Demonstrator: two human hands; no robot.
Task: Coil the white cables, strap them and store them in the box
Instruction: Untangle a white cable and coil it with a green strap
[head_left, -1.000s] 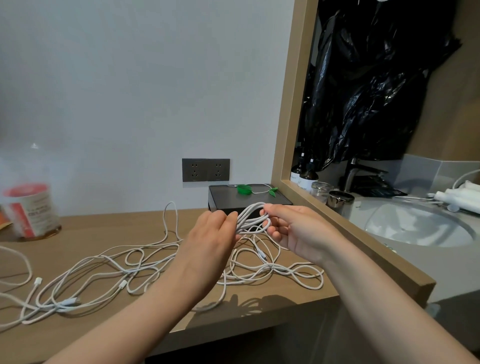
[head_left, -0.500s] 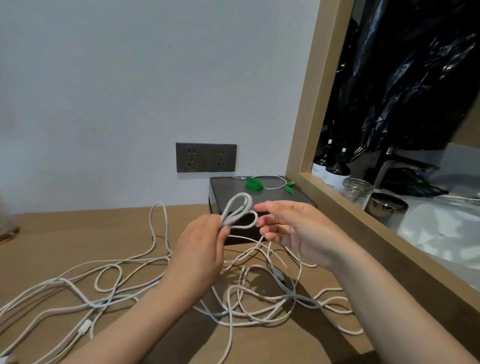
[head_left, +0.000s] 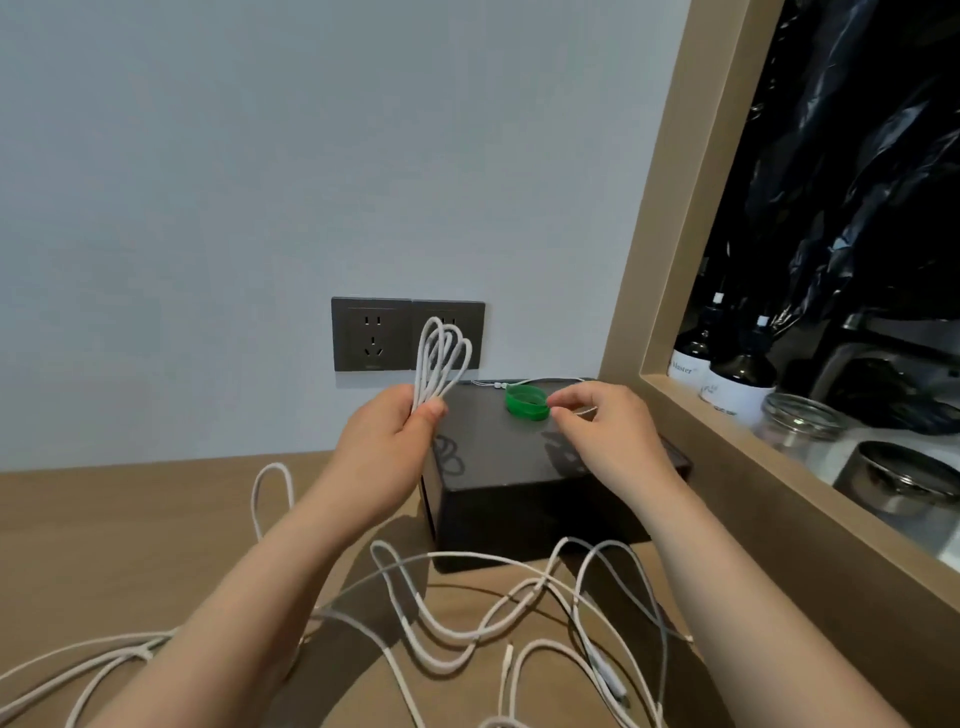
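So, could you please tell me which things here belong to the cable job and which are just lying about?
Job: coiled cable in left hand; loose white cables; green strap at right hand; black box.
Lying about: wall sockets; dark bottles; glass jar.

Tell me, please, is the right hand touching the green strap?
Cannot tell: the head view puts the right hand at the green strap, gap or contact unclear.
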